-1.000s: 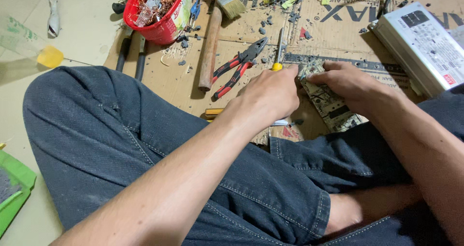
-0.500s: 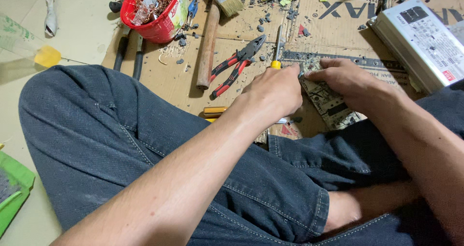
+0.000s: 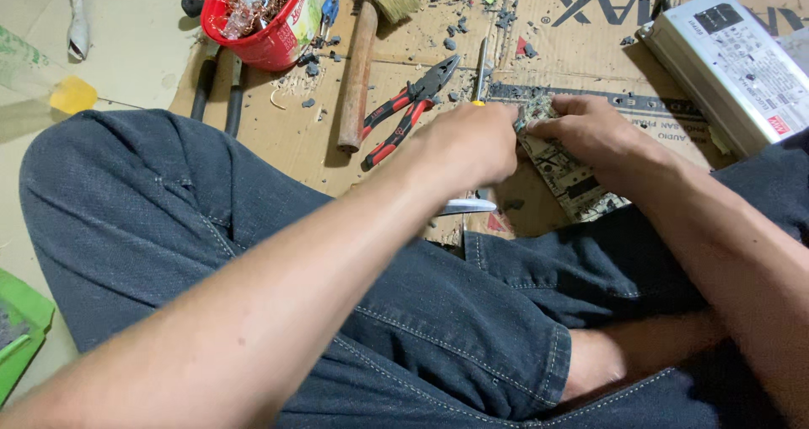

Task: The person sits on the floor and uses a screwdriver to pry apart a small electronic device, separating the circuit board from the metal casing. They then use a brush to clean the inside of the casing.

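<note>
Your right hand [image 3: 590, 130] pinches the circuit board [image 3: 563, 168] lying on the cardboard sheet [image 3: 590, 50] before your knees; your left hand [image 3: 468, 147] is clenched beside it. Red-handled pliers [image 3: 409, 109] and a wooden-handled hammer [image 3: 358, 75] lie just beyond.

I see flattened brown cardboard [image 3: 278, 134] bearing red-handled pliers [image 3: 410, 109], a wooden-handled hammer [image 3: 357, 75], a red plastic tub [image 3: 263, 20] and a grey metal box [image 3: 729, 67].

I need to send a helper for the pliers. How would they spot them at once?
On the cardboard sheet, look just left of the left hand. The pliers lie beside the wooden hammer handle, the only tool with red-and-black handles.
</note>
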